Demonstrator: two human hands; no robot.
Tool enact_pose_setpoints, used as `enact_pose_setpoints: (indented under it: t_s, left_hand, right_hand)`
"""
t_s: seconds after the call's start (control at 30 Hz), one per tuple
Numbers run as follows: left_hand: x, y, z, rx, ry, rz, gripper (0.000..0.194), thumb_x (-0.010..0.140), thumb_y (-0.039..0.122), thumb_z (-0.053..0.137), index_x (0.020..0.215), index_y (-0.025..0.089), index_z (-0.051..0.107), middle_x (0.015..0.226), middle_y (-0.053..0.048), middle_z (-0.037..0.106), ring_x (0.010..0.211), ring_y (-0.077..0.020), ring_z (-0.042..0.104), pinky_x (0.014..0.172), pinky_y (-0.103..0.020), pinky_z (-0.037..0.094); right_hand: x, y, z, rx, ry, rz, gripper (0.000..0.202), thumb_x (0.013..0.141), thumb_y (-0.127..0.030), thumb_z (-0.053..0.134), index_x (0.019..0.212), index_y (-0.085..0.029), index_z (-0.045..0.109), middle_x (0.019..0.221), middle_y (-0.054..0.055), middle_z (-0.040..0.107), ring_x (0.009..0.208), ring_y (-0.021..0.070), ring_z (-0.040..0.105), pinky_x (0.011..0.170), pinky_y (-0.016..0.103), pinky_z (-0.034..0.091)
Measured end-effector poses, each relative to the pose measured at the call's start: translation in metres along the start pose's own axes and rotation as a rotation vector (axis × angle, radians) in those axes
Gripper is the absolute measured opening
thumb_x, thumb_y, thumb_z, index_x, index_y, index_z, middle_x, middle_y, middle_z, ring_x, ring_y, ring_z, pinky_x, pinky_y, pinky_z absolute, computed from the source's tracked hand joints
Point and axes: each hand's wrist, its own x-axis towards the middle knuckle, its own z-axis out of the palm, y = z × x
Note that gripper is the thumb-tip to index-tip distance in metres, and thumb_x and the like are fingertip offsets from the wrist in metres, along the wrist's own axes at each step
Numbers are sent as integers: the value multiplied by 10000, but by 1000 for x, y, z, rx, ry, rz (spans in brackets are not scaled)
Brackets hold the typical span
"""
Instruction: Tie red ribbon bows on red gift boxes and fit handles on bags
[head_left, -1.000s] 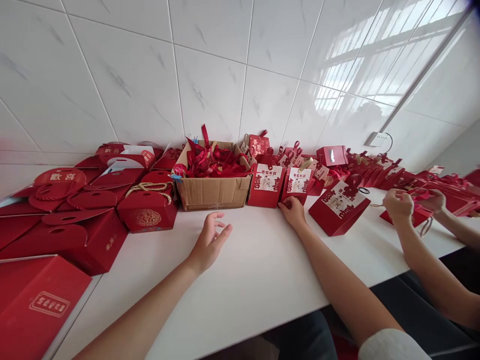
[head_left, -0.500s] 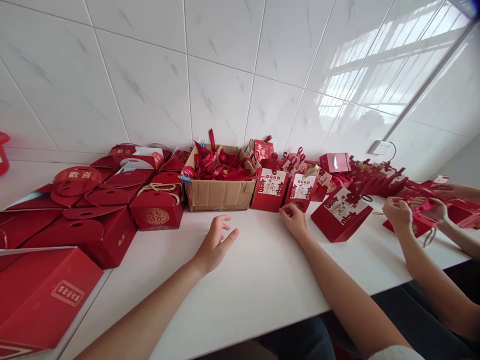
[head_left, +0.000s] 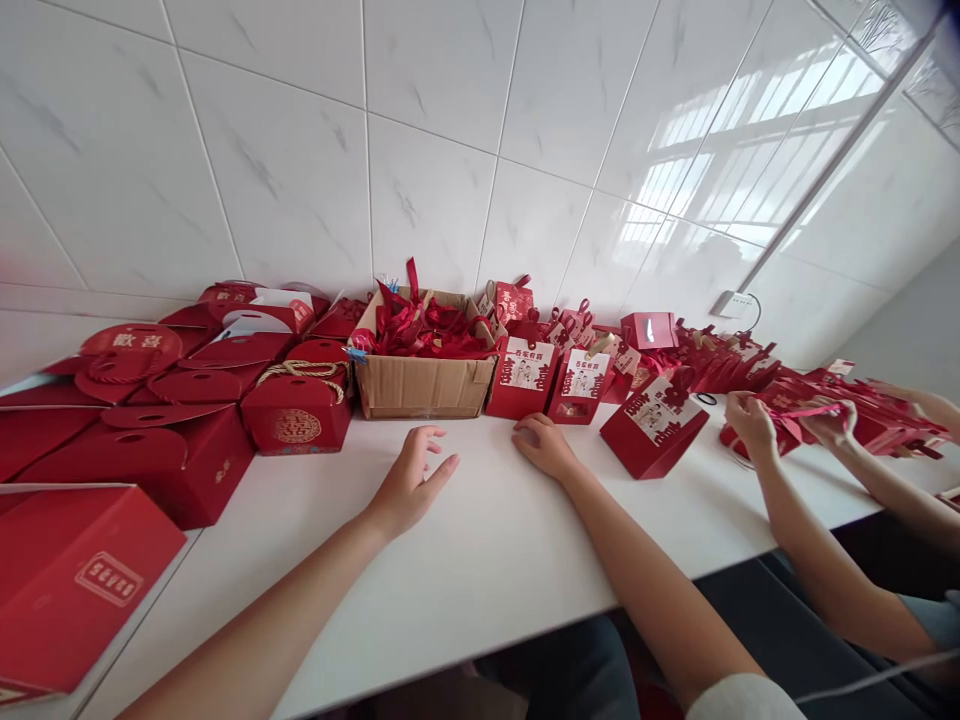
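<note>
My left hand (head_left: 411, 482) rests on the white table (head_left: 465, 560) in front of the cardboard box, fingers apart and holding nothing. My right hand (head_left: 545, 447) lies on the table just in front of two small red gift boxes with white printed labels, its fingers loosely curled; nothing shows in it. The nearer of those are the left one (head_left: 523, 378) and the one with a small window (head_left: 580, 385). A third labelled box (head_left: 654, 428) stands to the right, turned at an angle. The cardboard box (head_left: 421, 388) holds many red ribbons (head_left: 431, 330).
Large red boxes (head_left: 172, 455) crowd the left side, one with a gold cord (head_left: 300, 400). At the right, another person's hands (head_left: 752, 425) hold a pink-red ribbon over red bags. More small red boxes line the tiled wall.
My right hand has moved left, away from the windowed box, and come down on the table. The other person's hands have drawn a ribbon out between them. The view has turned slightly right.
</note>
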Motion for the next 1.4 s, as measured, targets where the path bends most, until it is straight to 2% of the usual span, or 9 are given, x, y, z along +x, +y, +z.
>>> enact_pose_setpoints:
  t_s: [0.17,0.3,0.43,0.53,0.63,0.77,0.9,1.23,1.4]
  left_hand:
    - [1,-11,1,98,135,90,292,866,370,504,1105,218,435,1169,-93,526,1013,-215,571,759,-353,515]
    - [8,-18,-8,190,309,136,345,808,290,536,1118,167,445,1175,-153,525,1136,-295,494,970,-493,409]
    - [13,-13,-28,394,508,162,437,784,228,547,1198,122,451,1356,-215,445,1291,-372,344,1066,-560,254]
    - [14,-9,-45,625,686,95,549,787,230,551,1305,109,414,1490,-223,293,1375,-406,213,1074,-592,191]
    - [14,-9,-60,690,789,-58,716,766,268,579,1397,57,314,1534,-261,146,1413,-437,96,1085,-608,135]
    - [17,-17,-71,655,810,-242,867,716,298,629,1436,24,231,1537,-277,124,1418,-446,73,1100,-609,124]
    - [18,-24,-72,664,728,-352,872,734,332,628,1440,16,223,1533,-276,151,1421,-433,82,1081,-625,192]
    - [16,-28,-68,588,714,-353,740,766,381,631,1405,158,331,1521,-213,132,1358,-454,168,1008,-608,320]
    - [14,-21,-69,505,866,-292,713,680,403,695,1305,167,446,1450,-192,257,1270,-458,289,990,-599,302]
  right_hand:
    - [-1,-1,0,-17,-12,-2,157,809,-268,572,918,-197,660,1005,86,616,971,230,594,899,383,473]
    - [-2,0,-1,-13,-16,4,170,812,-276,566,923,-191,663,1008,91,617,973,235,594,899,390,473]
    - [-3,-1,-2,-9,-25,3,172,810,-276,566,928,-200,665,1016,85,620,979,233,596,906,387,471]
    - [-3,-2,-4,-9,-26,11,176,811,-280,561,929,-199,664,1016,86,623,985,234,596,907,387,470]
    - [-3,-3,-5,-9,-34,15,185,815,-286,550,931,-194,661,1022,88,627,987,233,598,908,385,469]
    - [-4,-4,-6,-2,-47,22,189,814,-291,543,927,-192,656,1026,91,627,977,233,602,904,386,470]
    - [-6,-6,-8,11,-60,38,196,812,-299,536,924,-189,654,1031,98,624,959,239,606,880,389,478]
    - [-6,-7,-9,23,-63,48,203,806,-299,532,918,-183,655,1029,103,627,969,242,608,897,392,475]
    - [-6,-5,-9,27,-67,39,186,805,-296,538,908,-197,657,1028,99,630,973,246,609,895,401,480]
